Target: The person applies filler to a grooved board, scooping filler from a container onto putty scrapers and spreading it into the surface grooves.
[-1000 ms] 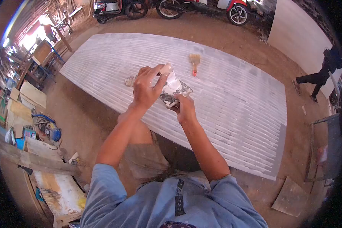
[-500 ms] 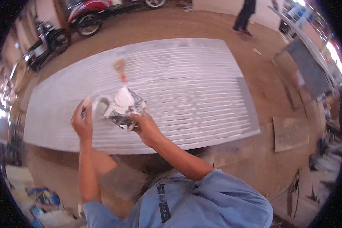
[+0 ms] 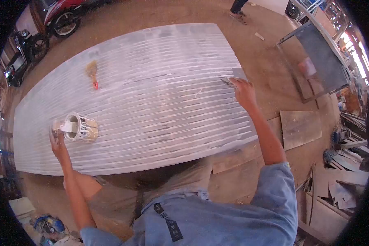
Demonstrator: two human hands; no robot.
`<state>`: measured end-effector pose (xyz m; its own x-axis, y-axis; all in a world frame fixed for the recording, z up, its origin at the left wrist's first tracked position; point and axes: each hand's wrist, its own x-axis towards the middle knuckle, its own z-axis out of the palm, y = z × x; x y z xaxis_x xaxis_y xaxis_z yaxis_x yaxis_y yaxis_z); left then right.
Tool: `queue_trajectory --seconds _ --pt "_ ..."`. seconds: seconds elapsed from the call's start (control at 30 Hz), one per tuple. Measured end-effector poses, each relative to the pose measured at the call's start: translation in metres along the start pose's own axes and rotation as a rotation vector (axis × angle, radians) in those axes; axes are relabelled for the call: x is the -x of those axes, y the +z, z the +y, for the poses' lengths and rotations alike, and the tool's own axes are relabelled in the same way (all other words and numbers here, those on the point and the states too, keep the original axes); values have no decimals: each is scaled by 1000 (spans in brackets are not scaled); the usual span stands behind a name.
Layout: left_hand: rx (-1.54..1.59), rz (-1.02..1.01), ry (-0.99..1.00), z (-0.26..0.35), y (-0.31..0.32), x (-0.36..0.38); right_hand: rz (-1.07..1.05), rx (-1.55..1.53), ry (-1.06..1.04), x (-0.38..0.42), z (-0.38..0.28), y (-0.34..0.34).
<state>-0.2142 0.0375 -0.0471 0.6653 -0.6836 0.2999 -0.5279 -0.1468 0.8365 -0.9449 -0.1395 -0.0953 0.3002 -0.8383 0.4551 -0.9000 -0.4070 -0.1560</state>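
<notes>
Hands spread wide across a large white ribbed panel [image 3: 151, 94] lying flat on the dirt floor: the left hand [image 3: 58, 141] is closed on the near edge of a small white-smeared pot [image 3: 81, 128] that rests on the panel's left part, while the right hand [image 3: 244, 91] reaches to the panel's far right edge, fingers curled round a flat scraper [image 3: 226, 80] whose blade lies against the ribs. A paintbrush [image 3: 92, 74] with a red handle (bristles pointing away from the person) lies alone on the panel beyond the pot, well apart from both hands; motorcycles [image 3: 41, 33] stand past the panel's far left corner.
</notes>
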Motion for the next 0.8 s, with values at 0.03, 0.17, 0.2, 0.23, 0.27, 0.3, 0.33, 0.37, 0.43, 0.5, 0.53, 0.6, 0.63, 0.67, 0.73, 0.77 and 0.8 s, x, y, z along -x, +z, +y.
queue_trajectory --seconds 0.03,0.17,0.2,0.23,0.27,0.3,0.33,0.37,0.43,0.5,0.53,0.6,0.63,0.67,0.73,0.77,0.8 --pt "90 64 -2 -4 -4 4 -56 76 -15 -3 8 6" --pt "-165 20 53 -77 -75 3 -110 82 -19 -2 30 16" --pt "-237 -2 41 -80 -95 10 -167 110 -27 6 22 9" --pt "-428 -33 258 -117 -136 16 -220 140 -36 9 18 2" --pt "-612 -57 477 -143 -158 14 -218 144 -29 6 22 -3" --pt "-611 -59 479 -139 -152 13 -248 93 10 4 25 -6" --pt "-553 -56 360 -127 -150 15 -281 37 52 5 26 -7" --pt "-495 -53 239 -116 -149 18 -285 35 57 1 29 -3" --pt "-379 -39 -4 -95 -148 29 -132 80 20 -14 36 8" --pt "-321 -37 -123 -89 -144 33 -144 95 13 -6 45 24" --pt "-392 -61 -42 -98 -153 30 -152 111 5 -4 49 29" --pt "-458 -82 38 -125 -170 25 -220 74 23 -3 49 10" --pt "-443 -79 31 -142 -176 23 -288 37 38 -4 49 1" --pt "-428 -76 24 -151 -176 22 -287 41 39 -7 53 -2" --pt "-465 -69 -9 -77 -134 46 -143 85 9 -9 62 -4" --pt "-504 -58 -41 -42 -114 56 -146 85 9 -9 67 1" --pt "-507 -60 -43 -52 -119 53 -123 85 11 -10 73 8"
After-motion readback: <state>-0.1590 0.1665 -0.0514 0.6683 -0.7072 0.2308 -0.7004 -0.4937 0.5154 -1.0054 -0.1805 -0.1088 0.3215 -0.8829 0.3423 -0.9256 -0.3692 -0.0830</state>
